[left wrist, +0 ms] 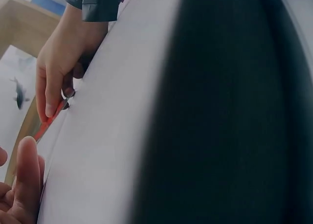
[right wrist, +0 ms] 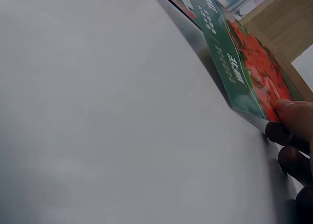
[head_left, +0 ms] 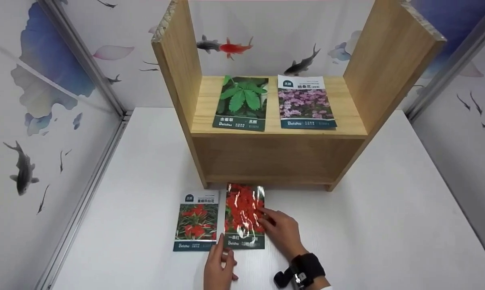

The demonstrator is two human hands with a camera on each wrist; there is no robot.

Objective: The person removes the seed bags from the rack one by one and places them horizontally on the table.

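Note:
A glossy seed packet with red flowers (head_left: pixel 244 209) is in front of the wooden shelf. My right hand (head_left: pixel 282 231) pinches its right edge, thumb on the printed face, in the head view. In the right wrist view the same packet (right wrist: pixel 254 62) shows its green lower band lifted above the white surface. My left hand (head_left: pixel 219 266) is at the packet's lower left corner, its index finger stretched toward that edge. Left of it lies another red-flower seed packet (head_left: pixel 197 225), flat on the table. In the left wrist view the left thumb (left wrist: pixel 28 170) points up near the held packet.
A two-level wooden shelf (head_left: pixel 278 134) stands behind the hands. On its upper board lie a green-leaf seed packet (head_left: pixel 242 102) and a pink-flower seed packet (head_left: pixel 305 102). White panels with painted fish (head_left: pixel 25 169) enclose the white table (head_left: pixel 387 225).

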